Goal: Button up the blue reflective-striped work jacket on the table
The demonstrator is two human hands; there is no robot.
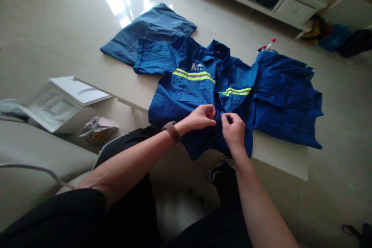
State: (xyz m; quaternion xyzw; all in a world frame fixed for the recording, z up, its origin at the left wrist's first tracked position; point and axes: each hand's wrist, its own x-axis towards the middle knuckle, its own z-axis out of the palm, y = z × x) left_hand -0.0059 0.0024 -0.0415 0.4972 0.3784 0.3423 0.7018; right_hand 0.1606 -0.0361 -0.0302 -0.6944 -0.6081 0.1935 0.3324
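A blue work shirt (186, 89) with yellow reflective stripes lies front up on a low beige table (279, 155), its hem hanging over the near edge. My left hand (202, 117), with a brown watch on the wrist, pinches the shirt's front placket near the bottom. My right hand (233, 130) pinches the same placket from the other side, the fingertips of both hands almost touching. Both hands are closed on the fabric.
Another blue garment (286, 97) lies at the table's right, a third (148, 31) at the far left. Two red-tipped pens (267, 45) sit behind. A clear lidded box (58, 104) and a bag (97, 128) are on the floor left. White cabinet (290, 6) at back.
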